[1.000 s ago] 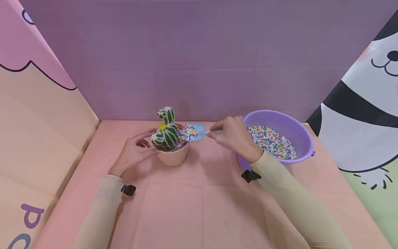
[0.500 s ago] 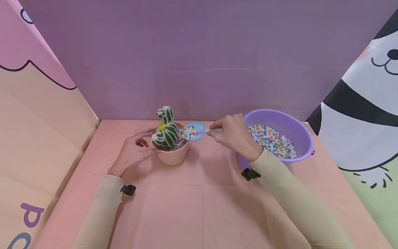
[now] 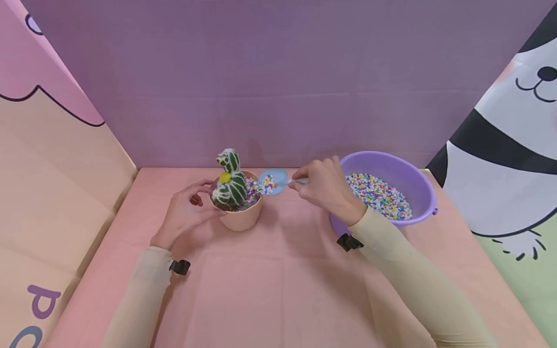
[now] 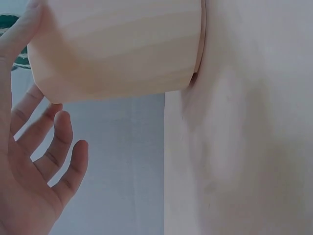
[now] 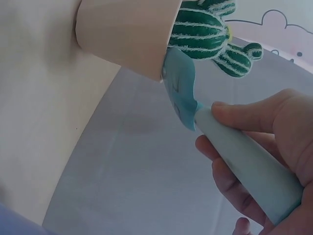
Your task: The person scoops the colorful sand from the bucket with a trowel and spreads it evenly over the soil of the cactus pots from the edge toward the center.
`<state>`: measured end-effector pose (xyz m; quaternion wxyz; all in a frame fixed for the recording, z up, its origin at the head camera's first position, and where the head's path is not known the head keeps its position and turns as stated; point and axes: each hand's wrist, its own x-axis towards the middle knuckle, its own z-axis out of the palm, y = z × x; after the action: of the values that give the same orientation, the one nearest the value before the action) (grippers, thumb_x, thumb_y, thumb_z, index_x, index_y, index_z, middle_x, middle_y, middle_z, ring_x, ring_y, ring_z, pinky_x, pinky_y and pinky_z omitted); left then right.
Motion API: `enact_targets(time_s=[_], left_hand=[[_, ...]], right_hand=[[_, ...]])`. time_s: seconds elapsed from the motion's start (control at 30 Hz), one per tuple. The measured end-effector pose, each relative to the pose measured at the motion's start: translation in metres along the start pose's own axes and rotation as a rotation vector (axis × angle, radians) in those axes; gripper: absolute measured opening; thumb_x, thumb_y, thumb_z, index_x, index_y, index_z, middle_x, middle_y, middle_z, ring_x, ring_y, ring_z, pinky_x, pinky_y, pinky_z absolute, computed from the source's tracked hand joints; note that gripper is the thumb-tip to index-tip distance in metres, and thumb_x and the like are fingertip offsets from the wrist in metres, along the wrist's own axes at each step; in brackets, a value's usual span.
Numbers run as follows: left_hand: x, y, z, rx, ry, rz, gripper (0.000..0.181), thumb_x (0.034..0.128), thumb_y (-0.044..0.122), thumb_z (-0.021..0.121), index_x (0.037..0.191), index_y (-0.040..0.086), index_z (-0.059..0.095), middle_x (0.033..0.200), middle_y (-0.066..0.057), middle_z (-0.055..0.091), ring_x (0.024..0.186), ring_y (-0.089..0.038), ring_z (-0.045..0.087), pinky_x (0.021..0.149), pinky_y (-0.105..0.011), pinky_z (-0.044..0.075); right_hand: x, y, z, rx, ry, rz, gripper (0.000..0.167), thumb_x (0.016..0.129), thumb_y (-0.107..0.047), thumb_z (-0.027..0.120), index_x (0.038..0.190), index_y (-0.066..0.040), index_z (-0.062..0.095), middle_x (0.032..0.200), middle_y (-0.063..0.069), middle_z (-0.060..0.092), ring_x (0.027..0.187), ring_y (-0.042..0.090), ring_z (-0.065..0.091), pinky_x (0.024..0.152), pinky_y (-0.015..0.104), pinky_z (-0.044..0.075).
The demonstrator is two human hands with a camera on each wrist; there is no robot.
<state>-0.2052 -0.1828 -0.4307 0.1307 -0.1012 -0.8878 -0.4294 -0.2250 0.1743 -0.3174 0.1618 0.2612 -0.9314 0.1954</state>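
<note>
A purple backdrop (image 3: 278, 82) rises behind the pink bench (image 3: 243, 299). The left grip (image 3: 184, 212), spread wide, holds a cactus pot (image 3: 241, 221) standing there; a blue scoop (image 3: 278, 178) touches it, pinched in the right grip (image 3: 324, 188); then a purple bucket (image 3: 393, 170), panda-printed wall (image 3: 505, 193).

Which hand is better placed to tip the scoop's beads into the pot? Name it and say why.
Probably the right hand: it grips the blue scoop, whose blade holds beads at the rim of the pot. The left hand touches the pot's opposite side.
</note>
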Motion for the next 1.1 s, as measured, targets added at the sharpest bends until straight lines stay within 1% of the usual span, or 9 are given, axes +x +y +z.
enact_targets(time_s=[0.1,0.23,0.37,0.5,0.67,0.8,0.93,1.0,1.1], left_hand=[[-0.001,0.001,0.002,0.013,0.016,0.013,0.052,0.0697,0.035,0.102,0.110,0.017,0.076,0.146,0.001,0.066,0.085,-0.020,0.057,0.073,-0.022,0.046],[-0.002,0.002,0.004,0.032,0.038,0.056,0.049,0.0680,0.032,0.103,0.104,0.016,0.074,0.143,-0.003,0.066,0.084,-0.018,0.057,0.074,-0.024,0.048],[-0.002,0.004,0.007,0.034,0.055,0.085,0.048,0.0663,0.031,0.104,0.098,0.015,0.071,0.140,-0.007,0.065,0.088,-0.019,0.059,0.079,-0.038,0.054],[-0.003,0.005,0.010,0.032,0.067,0.075,0.049,0.0652,0.032,0.104,0.093,0.012,0.069,0.137,-0.011,0.062,0.094,-0.023,0.063,0.083,-0.050,0.056],[-0.003,0.005,0.010,0.042,0.060,0.063,0.048,0.0664,0.031,0.103,0.094,0.010,0.070,0.136,-0.012,0.061,0.102,-0.029,0.067,0.086,-0.050,0.056],[-0.001,-0.001,0.004,0.025,0.017,0.093,0.044,0.0722,0.027,0.100,0.104,0.010,0.075,0.140,-0.010,0.061,0.113,-0.029,0.063,0.088,-0.048,0.056],[0.001,-0.005,-0.001,0.011,-0.025,0.121,0.043,0.0793,0.024,0.095,0.116,0.011,0.077,0.149,-0.008,0.060,0.124,-0.028,0.061,0.089,-0.044,0.054],[0.001,-0.006,-0.002,0.003,-0.032,0.127,0.041,0.0809,0.022,0.093,0.117,0.011,0.077,0.151,-0.008,0.060,0.128,-0.028,0.061,0.089,-0.043,0.054],[0.002,-0.007,-0.002,-0.004,-0.026,0.135,0.039,0.0803,0.021,0.093,0.114,0.010,0.077,0.150,-0.009,0.061,0.125,-0.029,0.062,0.089,-0.043,0.054]], right_hand=[[0.000,-0.001,0.000,-0.015,0.003,0.003,0.018,0.085,-0.028,0.088,0.097,-0.015,0.088,0.080,0.002,0.082,0.061,0.022,0.064,0.075,0.044,0.034],[0.000,-0.002,-0.001,-0.035,0.008,-0.005,0.017,0.086,-0.028,0.087,0.096,-0.015,0.088,0.080,0.002,0.082,0.063,0.023,0.066,0.076,0.045,0.036],[0.000,-0.004,-0.001,-0.064,0.001,-0.016,0.016,0.086,-0.028,0.087,0.097,-0.017,0.088,0.082,0.001,0.082,0.064,0.024,0.066,0.075,0.045,0.036],[0.000,-0.005,0.000,-0.083,-0.009,-0.021,0.015,0.088,-0.029,0.086,0.098,-0.018,0.088,0.081,0.001,0.082,0.060,0.022,0.062,0.072,0.042,0.033],[0.000,-0.005,0.001,-0.086,-0.002,-0.026,0.014,0.088,-0.028,0.086,0.097,-0.018,0.089,0.081,0.001,0.082,0.059,0.023,0.061,0.071,0.042,0.033],[0.000,-0.006,0.001,-0.094,0.002,-0.031,0.014,0.087,-0.028,0.086,0.097,-0.018,0.089,0.082,0.001,0.082,0.060,0.024,0.062,0.071,0.043,0.034],[0.001,-0.007,0.001,-0.104,0.000,-0.030,0.014,0.087,-0.029,0.086,0.096,-0.019,0.089,0.080,0.001,0.081,0.058,0.023,0.060,0.070,0.042,0.033],[0.001,-0.007,0.001,-0.103,-0.004,-0.031,0.014,0.087,-0.029,0.087,0.096,-0.019,0.089,0.079,0.001,0.081,0.057,0.023,0.059,0.070,0.041,0.032],[0.002,-0.009,0.001,-0.104,-0.006,-0.032,0.014,0.087,-0.029,0.087,0.097,-0.018,0.089,0.078,0.001,0.081,0.056,0.022,0.057,0.070,0.041,0.032]])
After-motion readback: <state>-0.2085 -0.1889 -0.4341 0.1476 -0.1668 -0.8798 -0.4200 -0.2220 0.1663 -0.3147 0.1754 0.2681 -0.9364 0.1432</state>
